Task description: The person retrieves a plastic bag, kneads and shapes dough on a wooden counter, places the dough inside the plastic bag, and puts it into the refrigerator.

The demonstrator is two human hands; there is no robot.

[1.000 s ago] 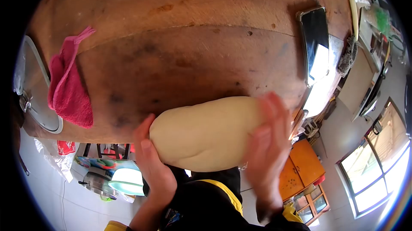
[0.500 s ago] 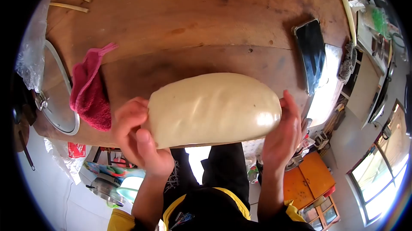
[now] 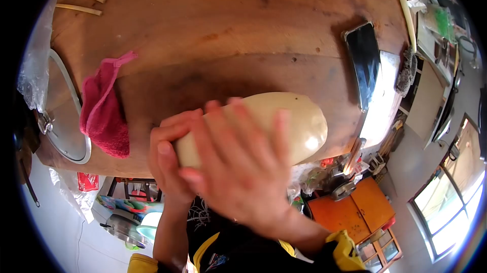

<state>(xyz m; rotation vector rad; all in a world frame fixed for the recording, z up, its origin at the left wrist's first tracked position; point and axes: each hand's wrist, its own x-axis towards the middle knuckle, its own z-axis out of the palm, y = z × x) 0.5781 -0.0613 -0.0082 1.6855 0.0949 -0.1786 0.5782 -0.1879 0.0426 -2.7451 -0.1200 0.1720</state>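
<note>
A large, smooth, pale loaf-shaped lump of dough (image 3: 301, 121) is at the near edge of the wooden table. My left hand (image 3: 170, 159) wraps around its left end, with the thumb on the near side. Across the middle of the lump lies my right hand (image 3: 241, 164), palm down, its fingers stretched out and apart and slightly blurred. This hand covers much of the dough's near side. The rounded right end, shiny with a small dark speck on top, is uncovered.
A pink cloth (image 3: 104, 113) lies to the left, beside a glass lid (image 3: 68, 126) with a pale rim. Two wooden sticks (image 3: 81, 7) rest at the far left. On the right is a phone (image 3: 363, 60), and a long pale rod (image 3: 406, 14) lies beyond it.
My right hand has left the dough's right end and moved left onto its top. My left hand stays at the left end. The dough's right end sits slightly further left.
</note>
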